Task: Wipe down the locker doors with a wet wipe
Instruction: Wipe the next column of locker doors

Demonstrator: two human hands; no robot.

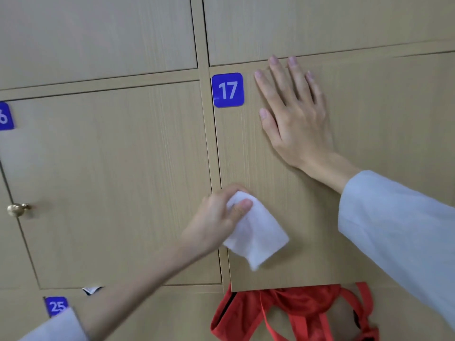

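Observation:
A light wood locker door (283, 168) with a blue number tag 17 (228, 90) fills the middle right. My right hand (293, 114) lies flat on its upper part, fingers straight and spread. My left hand (219, 217) pinches a white wet wipe (256, 232) between thumb and fingers against the door's lower left, near its left edge. The wipe hangs down and to the right of the hand.
A red bag (295, 308) with straps hangs out from under door 17. The neighbouring door (110, 180) on the left has a brass knob (17, 209) and a partly cut-off blue tag (6, 116). Tag 25 (56, 306) marks a lower door.

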